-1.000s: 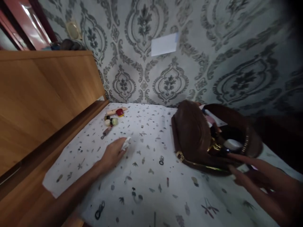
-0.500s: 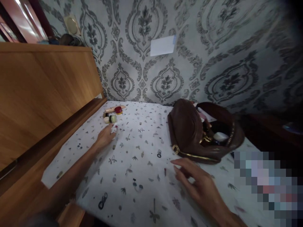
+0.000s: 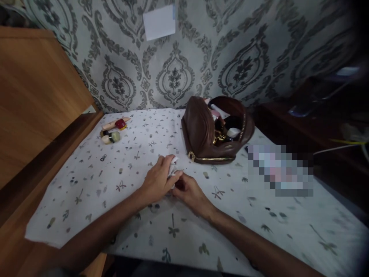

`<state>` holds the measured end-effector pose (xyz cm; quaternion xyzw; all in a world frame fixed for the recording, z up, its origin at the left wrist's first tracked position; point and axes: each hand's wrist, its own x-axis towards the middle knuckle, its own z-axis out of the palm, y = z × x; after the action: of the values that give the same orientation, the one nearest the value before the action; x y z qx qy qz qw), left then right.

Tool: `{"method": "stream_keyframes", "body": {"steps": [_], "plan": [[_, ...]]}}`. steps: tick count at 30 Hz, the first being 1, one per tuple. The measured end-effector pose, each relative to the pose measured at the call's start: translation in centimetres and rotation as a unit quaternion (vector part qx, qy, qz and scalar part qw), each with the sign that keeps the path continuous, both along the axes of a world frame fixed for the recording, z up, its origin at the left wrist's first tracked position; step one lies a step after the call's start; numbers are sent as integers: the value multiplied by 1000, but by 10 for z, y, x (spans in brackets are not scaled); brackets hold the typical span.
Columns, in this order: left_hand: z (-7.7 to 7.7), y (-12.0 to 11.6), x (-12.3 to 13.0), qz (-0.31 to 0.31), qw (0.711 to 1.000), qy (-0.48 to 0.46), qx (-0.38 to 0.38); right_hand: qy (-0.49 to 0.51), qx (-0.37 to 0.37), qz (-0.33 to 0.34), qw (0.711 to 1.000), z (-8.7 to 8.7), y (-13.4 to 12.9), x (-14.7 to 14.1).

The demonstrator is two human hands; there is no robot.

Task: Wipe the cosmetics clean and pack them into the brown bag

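Note:
My left hand (image 3: 158,177) is closed round a small, white, crumpled thing (image 3: 173,164) with a trace of red on it, possibly a tissue or wrapper. Against its lower end, my right hand (image 3: 192,195) has thumb and forefinger pinched together. The hands meet just above the patterned white cloth (image 3: 138,231). Beyond them stands a brown bag (image 3: 198,129), unzipped, with a white rounded item (image 3: 233,132) and other small things inside. Much of the white thing is hidden by my fingers.
Back left on the cloth lie a beige tube (image 3: 109,125), a red-lidded jar (image 3: 120,123) and small jars (image 3: 114,137). A wooden panel (image 3: 37,88) borders the left. The patterned wall (image 3: 173,77) rises behind. At right is a pixelated object (image 3: 276,167).
My left hand has brought the white thing from beside the jars to the middle. My right hand has moved left and closed at it. The camera view has shifted right and down.

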<state>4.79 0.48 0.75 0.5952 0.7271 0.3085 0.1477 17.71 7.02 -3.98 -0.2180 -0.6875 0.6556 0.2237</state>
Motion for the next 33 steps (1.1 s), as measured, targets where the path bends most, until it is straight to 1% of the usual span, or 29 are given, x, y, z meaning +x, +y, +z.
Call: {"method": "stream_keyframes", "body": {"steps": [1, 3, 6, 9, 12, 14, 16, 18, 21, 22, 24, 26, 29, 31, 33], "plan": [[-3, 2, -1, 1, 999, 32, 0, -4, -5, 3, 1000, -2, 1, 2], [-9, 6, -3, 10, 998, 62, 14, -20, 4, 13, 1000, -3, 2, 4], [-13, 11, -8, 20, 996, 55, 63, -32, 20, 37, 999, 1, 1, 5], [-12, 12, -11, 18, 996, -7, 86, -41, 19, 47, 998, 7, -2, 5], [-12, 10, -11, 20, 991, -112, 74, -60, 31, 46, 997, 10, -4, 5], [-12, 8, -10, 24, 985, -157, 69, -64, 32, 43, 996, 9, -5, 5], [-13, 6, -10, 20, 982, -174, 66, -51, 8, 40, 998, 9, -5, 5], [-13, 4, -10, 2, 981, -183, 58, -20, -51, 48, 997, 9, -4, 4], [-13, 2, -8, -39, 982, -176, 50, 35, -146, 65, 987, 9, -2, 2], [-12, 2, -7, -53, 984, -164, 50, 47, -163, 68, 983, 9, -1, 2], [-11, 1, -5, -75, 986, -139, 51, 67, -174, 65, 980, 10, 2, 2], [-10, 1, -4, -91, 986, -135, 45, 86, -173, 44, 980, 11, 6, 3], [-10, 0, -6, -106, 979, -173, 30, 114, -182, -28, 976, 13, 12, 5], [-11, -1, -9, -93, 975, -198, 26, 127, -197, -73, 969, 15, 14, 6], [-13, -1, -12, -66, 974, -216, 37, 134, -210, -97, 964, 16, 14, 7]]}}
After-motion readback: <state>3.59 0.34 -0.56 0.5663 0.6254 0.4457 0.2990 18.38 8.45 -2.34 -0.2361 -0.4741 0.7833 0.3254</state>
